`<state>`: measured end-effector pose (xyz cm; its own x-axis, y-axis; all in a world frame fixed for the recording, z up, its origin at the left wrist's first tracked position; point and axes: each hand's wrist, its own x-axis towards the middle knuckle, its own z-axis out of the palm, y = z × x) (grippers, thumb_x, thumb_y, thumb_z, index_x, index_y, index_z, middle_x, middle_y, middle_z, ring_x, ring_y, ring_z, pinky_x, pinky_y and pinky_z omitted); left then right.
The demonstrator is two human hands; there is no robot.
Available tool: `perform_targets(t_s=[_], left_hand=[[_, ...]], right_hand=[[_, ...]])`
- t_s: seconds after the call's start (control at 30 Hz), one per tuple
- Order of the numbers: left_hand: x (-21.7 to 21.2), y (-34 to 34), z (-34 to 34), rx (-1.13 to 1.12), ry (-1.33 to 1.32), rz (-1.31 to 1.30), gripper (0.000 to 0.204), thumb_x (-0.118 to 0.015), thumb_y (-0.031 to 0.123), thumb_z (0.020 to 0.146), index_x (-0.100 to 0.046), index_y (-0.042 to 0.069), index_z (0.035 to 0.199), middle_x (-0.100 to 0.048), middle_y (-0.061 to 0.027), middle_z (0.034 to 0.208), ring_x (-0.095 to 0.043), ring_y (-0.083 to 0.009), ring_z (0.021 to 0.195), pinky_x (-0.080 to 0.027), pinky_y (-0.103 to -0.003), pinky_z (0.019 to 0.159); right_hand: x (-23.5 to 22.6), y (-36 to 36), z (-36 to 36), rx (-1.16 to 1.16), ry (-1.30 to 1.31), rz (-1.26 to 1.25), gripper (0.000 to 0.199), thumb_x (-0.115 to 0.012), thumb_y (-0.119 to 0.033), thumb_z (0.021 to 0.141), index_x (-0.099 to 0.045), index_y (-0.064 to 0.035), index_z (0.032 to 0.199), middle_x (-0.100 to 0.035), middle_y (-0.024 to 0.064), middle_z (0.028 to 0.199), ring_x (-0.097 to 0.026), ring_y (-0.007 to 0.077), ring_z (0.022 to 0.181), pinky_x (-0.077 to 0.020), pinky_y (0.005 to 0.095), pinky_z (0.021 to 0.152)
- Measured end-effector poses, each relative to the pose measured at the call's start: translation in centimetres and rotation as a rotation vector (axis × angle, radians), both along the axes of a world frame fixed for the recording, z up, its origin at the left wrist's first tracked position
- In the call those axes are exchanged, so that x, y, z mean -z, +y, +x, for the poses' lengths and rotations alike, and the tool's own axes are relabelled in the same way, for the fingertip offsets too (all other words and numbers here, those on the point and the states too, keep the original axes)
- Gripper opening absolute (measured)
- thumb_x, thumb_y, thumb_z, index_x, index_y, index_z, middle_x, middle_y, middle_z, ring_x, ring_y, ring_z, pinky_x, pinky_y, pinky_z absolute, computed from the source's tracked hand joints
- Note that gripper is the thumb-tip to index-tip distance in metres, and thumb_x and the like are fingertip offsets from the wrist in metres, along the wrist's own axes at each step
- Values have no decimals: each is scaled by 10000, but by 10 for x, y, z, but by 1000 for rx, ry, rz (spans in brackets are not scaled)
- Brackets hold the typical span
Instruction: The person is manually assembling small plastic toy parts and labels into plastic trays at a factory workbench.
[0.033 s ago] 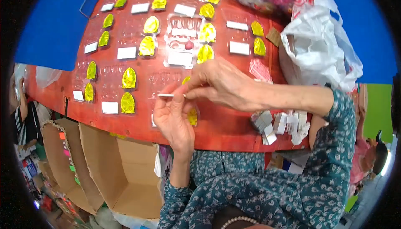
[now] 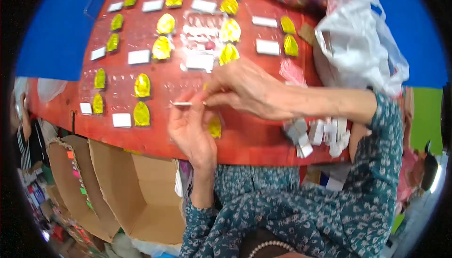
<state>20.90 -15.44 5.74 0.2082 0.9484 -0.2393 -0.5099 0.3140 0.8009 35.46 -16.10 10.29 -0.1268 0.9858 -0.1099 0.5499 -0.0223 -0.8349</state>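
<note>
Landmark = red board (image 2: 254, 140), curved by the lens, sits across the person's lap.

Nearest, below board's near edge: open brown cardboard box (image 2: 141, 187), matte, plain inside. Patterned teal sleeves either side.

At board's near edge, centre: left hand (image 2: 190, 128), palm up, fingers curled loosely, thumb + forefinger tips closed on one end of a thin white strip (image 2: 182, 103). Right hand (image 2: 245, 88) comes in from the right, over the left; thumb + forefinger pinch the strip's other end, remaining fingers tucked together. Strip is small, flat, stiff-looking; held just above board surface. Partly hidden under left hand: one yellow foil piece (image 2: 214, 127), touching the palm's edge.

Near-right of board: heap of small white tags (image 2: 315, 133), loose, paper or card, unsorted.

Progress (judgement): left and mid board already laid out w/ yellow foil pieces (image 2: 142, 85), domed, shiny, crinkled, each paired w/ a flat white rectangular label (image 2: 122, 120) beside it. Approx. over half done; the heap suggests more labels remain.

Mid board: clear plastic sheets (image 2: 202, 27), glossy, w/ a small dark red bit on top.

Far right of board: white plastic bag (image 2: 358, 41), thin, crumpled. Beyond board: blue surface (image 2: 52, 36), smooth.
</note>
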Motion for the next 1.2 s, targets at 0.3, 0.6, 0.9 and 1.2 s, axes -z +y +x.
perform_targets(t_s=[0.3, 0.6, 0.9, 1.2], left_hand=[[5, 17, -1, 18, 13, 117, 224, -562, 126, 864, -531, -10, 1039, -602, -96, 992, -604, -145, 835, -522, -254, 686], [-3, 8, -1, 12, 28, 36, 170, -520, 60, 863, -525, -8, 1019, -585, -80, 949, -595, -137, 799, -517, -242, 661], [-6, 13, 2, 31, -35, -2, 190, -559, 87, 857, -532, 5, 1027, -598, -66, 935, -600, -115, 791, -536, -234, 656], [-16, 24, 2, 67, -79, -130, 273, -493, 98, 890, -431, -54, 1109, -564, -231, 1035, -592, -287, 948, -527, -340, 770]], right_hand=[[1, 34, -1, -247, -181, 772, 124, -565, -130, 635, -493, -33, 607, -452, 134, 502, -487, 298, 477, -381, 412, 414], [-10, 22, 7, -136, 132, 116, 155, -601, -142, 696, -619, 3, 750, -547, 174, 614, -561, 323, 599, -452, 405, 544], [-21, 29, 0, -102, -195, 122, 109, -594, -53, 713, -639, 15, 784, -593, 185, 677, -602, 314, 631, -464, 360, 559], [-14, 158, 131, 248, -535, 404, 165, -638, -153, 755, -646, 11, 773, -647, 128, 728, -617, 183, 669, -476, 322, 604]])
